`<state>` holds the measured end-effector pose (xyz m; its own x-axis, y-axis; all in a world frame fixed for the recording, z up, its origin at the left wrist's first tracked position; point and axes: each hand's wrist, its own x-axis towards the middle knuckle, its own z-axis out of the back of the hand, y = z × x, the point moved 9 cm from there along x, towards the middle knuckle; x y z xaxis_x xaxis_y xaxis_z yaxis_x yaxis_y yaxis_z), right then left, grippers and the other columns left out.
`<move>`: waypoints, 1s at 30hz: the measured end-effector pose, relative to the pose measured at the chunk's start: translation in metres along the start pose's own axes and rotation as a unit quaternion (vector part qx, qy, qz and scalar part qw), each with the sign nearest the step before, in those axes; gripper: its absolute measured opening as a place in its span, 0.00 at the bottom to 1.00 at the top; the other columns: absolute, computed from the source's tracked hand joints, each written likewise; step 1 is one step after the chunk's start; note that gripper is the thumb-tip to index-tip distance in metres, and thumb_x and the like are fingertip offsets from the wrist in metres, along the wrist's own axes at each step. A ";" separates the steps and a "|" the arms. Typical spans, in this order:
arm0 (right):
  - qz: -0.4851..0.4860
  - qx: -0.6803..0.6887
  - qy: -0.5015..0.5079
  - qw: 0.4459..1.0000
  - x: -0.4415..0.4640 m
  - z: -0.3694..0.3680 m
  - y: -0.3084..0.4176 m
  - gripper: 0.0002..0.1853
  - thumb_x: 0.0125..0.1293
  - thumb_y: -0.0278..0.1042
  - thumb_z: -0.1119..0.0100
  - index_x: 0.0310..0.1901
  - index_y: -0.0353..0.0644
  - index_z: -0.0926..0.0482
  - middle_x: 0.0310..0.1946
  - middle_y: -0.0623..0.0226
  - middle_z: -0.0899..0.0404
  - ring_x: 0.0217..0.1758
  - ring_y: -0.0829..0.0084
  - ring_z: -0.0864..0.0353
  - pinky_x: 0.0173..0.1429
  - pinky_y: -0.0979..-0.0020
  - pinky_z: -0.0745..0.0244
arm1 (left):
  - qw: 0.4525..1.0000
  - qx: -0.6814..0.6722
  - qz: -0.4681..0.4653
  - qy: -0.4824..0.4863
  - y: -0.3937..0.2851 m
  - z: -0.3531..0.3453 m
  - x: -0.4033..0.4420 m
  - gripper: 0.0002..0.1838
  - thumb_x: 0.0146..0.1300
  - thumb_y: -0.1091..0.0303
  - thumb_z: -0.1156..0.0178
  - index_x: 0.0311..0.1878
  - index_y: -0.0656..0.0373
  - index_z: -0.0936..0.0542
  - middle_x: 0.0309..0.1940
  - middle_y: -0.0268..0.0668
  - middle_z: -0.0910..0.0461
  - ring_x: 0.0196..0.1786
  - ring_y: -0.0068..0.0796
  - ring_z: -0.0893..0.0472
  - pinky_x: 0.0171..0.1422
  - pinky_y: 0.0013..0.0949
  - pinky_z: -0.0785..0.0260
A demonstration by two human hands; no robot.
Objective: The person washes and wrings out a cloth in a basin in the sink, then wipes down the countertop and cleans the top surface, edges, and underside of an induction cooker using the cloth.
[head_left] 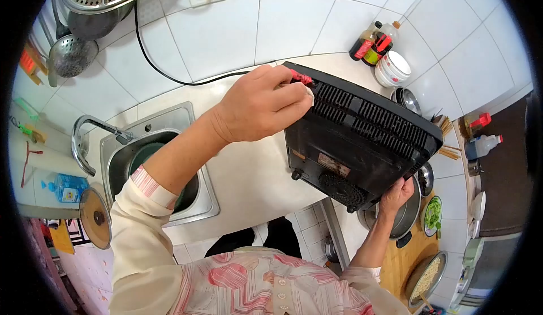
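A black induction cooker (362, 139) is tilted up over the counter, its underside with vent slots, fan grille and small feet turned towards me. My right hand (397, 195) grips its lower right edge. My left hand (266, 103) is closed at the upper left corner, on a bunched cloth (302, 78) of which a red part and a pale edge show. The cloth touches the cooker's edge beside the vent slots; most of it is hidden in my fingers. A black cord (164, 79) runs from behind the cooker along the wall.
A steel sink (208, 193) with a curved faucet (85, 145) lies left. Sauce bottles (365, 42) and stacked bowls (393, 69) stand at the back right. Right of me are a pan (406, 216), a plate of green vegetables (432, 216) and a bowl of pale food (425, 278).
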<state>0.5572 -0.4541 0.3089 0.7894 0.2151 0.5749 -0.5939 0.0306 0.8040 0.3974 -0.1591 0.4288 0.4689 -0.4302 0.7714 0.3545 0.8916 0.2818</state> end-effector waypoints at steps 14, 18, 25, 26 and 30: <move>-0.011 0.004 -0.010 1.000 -0.004 0.003 0.001 0.28 0.68 0.54 0.45 0.50 0.30 0.24 0.41 0.70 0.21 0.42 0.78 0.26 0.48 0.75 0.31 | 0.971 0.012 0.124 0.205 0.038 -0.033 -0.057 0.10 0.44 0.73 0.39 0.32 0.54 0.25 0.30 0.31 0.31 0.35 0.32 0.29 0.35 0.33 0.33; -0.003 0.003 -0.012 1.000 -0.008 0.010 -0.007 0.25 0.69 0.50 0.47 0.49 0.31 0.23 0.40 0.70 0.21 0.41 0.78 0.26 0.48 0.76 0.31 | 0.938 -0.048 0.293 0.181 0.045 -0.008 -0.115 0.09 0.49 0.74 0.38 0.35 0.55 0.22 0.32 0.33 0.28 0.37 0.36 0.27 0.39 0.36 0.32; -0.030 0.002 -0.010 0.999 -0.013 0.024 -0.028 0.23 0.71 0.47 0.50 0.51 0.30 0.26 0.42 0.69 0.23 0.43 0.78 0.27 0.49 0.74 0.31 | 0.864 -0.093 0.484 0.106 0.025 0.025 -0.214 0.07 0.54 0.71 0.39 0.38 0.58 0.21 0.33 0.38 0.25 0.39 0.41 0.25 0.42 0.37 0.31; -0.029 0.001 -0.006 1.000 -0.013 0.022 -0.026 0.23 0.71 0.47 0.50 0.51 0.30 0.26 0.42 0.69 0.23 0.43 0.78 0.27 0.49 0.74 0.31 | 0.862 -0.092 0.488 0.103 0.020 0.025 -0.225 0.07 0.54 0.71 0.39 0.38 0.58 0.21 0.33 0.38 0.25 0.39 0.41 0.25 0.42 0.37 0.31; -0.009 0.025 0.011 1.000 -0.010 0.015 -0.013 0.24 0.71 0.49 0.51 0.51 0.30 0.26 0.43 0.68 0.23 0.43 0.77 0.27 0.50 0.73 0.30 | 0.781 -0.130 0.609 0.048 0.018 0.024 -0.263 0.08 0.57 0.68 0.40 0.39 0.61 0.21 0.35 0.41 0.21 0.39 0.37 0.21 0.44 0.34 0.30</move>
<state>0.5596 -0.4712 0.2947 0.7964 0.2358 0.5569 -0.5701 -0.0143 0.8214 0.2606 -0.0267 0.2445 0.6406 0.6944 0.3279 -0.2554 0.5953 -0.7618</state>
